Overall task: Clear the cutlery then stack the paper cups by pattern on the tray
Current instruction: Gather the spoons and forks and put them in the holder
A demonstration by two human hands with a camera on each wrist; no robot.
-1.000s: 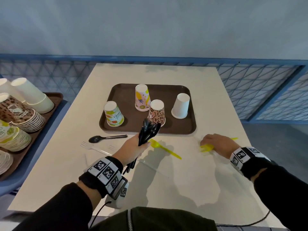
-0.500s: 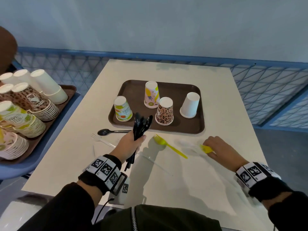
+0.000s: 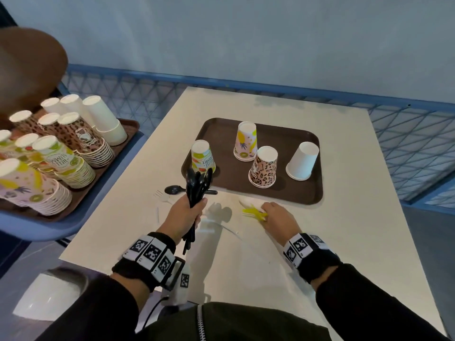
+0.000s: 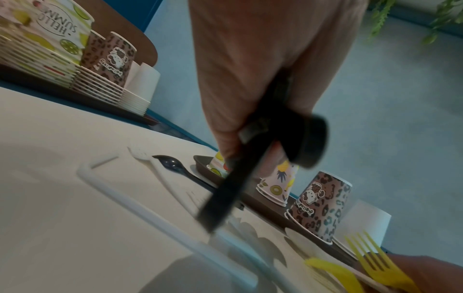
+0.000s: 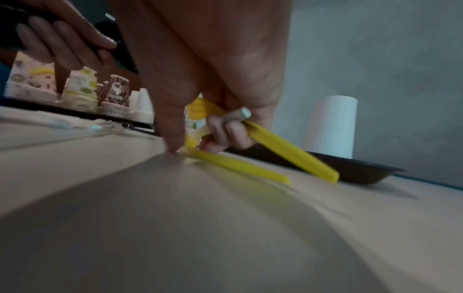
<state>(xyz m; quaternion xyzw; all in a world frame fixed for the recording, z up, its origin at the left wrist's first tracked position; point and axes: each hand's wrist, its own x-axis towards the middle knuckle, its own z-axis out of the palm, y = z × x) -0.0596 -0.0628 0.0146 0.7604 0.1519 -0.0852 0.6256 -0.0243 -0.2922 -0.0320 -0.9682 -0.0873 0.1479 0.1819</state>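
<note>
- The left hand [image 3: 185, 212] is closed in a fist around a bundle of black cutlery [image 3: 197, 185], held upright above the table [image 3: 270, 279], spoon bowls at the top and handles poking out below the fist.
- The right hand [image 3: 278, 215] is low on the table, just in front of the near edge of the tray [image 3: 283, 193]; its curled fingers [image 5: 225, 132] pinch yellow cutlery [image 3: 253, 212]. From the wrist view, one yellow handle [image 5: 288, 150] is lifted in the grip, and a second yellow piece [image 5: 238, 165] lies on the table under the fingertips.
- The left wrist view shows a yellow fork [image 4: 375, 259], tines up, at that hand.
- A black spoon [image 3: 176, 190] lies loose on the table beside the tray's near left corner, with a white fork [image 3: 163, 196] just to its left.
- A white straw [image 4: 150, 214] lies on the table in front of the left hand.
- Four paper cups stand upside down and apart on the brown tray: a lime-print cup [image 3: 202, 157] at the left, a pink fruit-print cup [image 3: 246, 141] behind, a leopard-print cup [image 3: 263, 167] in the middle and a plain white cup [image 3: 302, 161] at the right.
- Off to the left, a second tray [image 3: 128, 126] holds tall stacks of cups [image 3: 61, 156] in the same patterns.
</note>
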